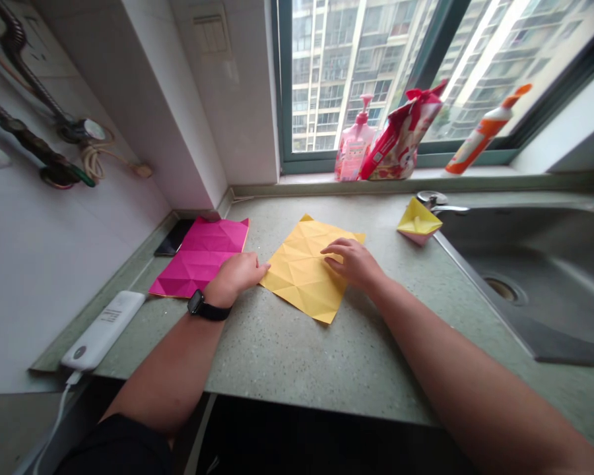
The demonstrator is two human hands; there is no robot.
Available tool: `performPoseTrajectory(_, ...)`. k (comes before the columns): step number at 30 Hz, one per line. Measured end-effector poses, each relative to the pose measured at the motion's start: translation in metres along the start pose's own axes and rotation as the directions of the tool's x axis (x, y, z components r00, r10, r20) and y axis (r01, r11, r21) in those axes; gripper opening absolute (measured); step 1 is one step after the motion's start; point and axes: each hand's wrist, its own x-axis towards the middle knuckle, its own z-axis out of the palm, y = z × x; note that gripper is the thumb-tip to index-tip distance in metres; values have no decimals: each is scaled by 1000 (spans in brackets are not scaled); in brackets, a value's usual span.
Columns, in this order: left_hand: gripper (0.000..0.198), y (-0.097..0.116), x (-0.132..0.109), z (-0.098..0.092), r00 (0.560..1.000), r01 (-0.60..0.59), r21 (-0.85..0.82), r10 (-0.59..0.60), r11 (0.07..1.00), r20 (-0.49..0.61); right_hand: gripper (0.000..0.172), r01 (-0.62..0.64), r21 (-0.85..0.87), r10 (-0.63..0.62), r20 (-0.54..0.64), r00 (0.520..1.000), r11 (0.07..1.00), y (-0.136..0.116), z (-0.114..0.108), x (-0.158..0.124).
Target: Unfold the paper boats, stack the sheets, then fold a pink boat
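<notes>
A creased sheet of yellow origami paper (299, 280) lies on the counter with one corner toward me, its fold lines crossing all over. At its left corner is my left hand (240, 272), fingers curled in and the tip of a digit on the paper's edge. My right hand (359, 260) is over the right side of the sheet, thumb and fingers apart; whether its fingertips press on the paper I cannot tell. Left of my left hand lies a creased magenta paper (202, 254), with an orange edge showing beneath it. A dark phone (173, 239) is partly covered by it.
A folded yellow and pink paper piece (418, 223) stands by the rim of the steel sink (564, 264). A white power bank (103, 330) with a cable lies at the left. A pump bottle (355, 148), a red bag (400, 142) and an orange-white bottle (480, 142) stand on the windowsill.
</notes>
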Motion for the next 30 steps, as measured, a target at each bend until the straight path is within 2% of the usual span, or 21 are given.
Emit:
performPoseTrajectory(4, 21, 1, 0, -1, 998, -57, -46, 58, 997, 28, 17, -29, -24, 31, 103, 994, 999, -1, 0, 0)
performPoseTrajectory(10, 12, -6, 7, 5, 996, -65, -235, 48, 970, -77, 20, -53, -37, 58, 143, 988, 998, -4, -1, 0)
performPoseTrajectory(15, 22, -10, 15, 16, 994, -93, -437, 61, 895, -87, 30, -56, -80, 68, 161, 985, 995, -9, -1, -2)
performPoseTrajectory(19, 20, -10, 17, 19, 986, -161, -487, 115, 858, -122, 31, -69, -87, 83, 171, 982, 994, -11, 0, -2)
performPoseTrajectory(23, 20, -7, 16, 17, 986, -168, -537, 129, 827, -109, 31, -67, -87, 81, 160, 984, 994, -12, 1, -2)
performPoseTrajectory(28, 29, -3, 14, 17, 967, -237, -484, 155, 842, -204, 33, -66, -107, 83, 160, 984, 992, -14, 1, -1)
performPoseTrajectory(30, 32, -4, 13, 15, 966, -246, -494, 165, 834, -201, 33, -68, -116, 87, 163, 983, 991, -16, 1, -1)
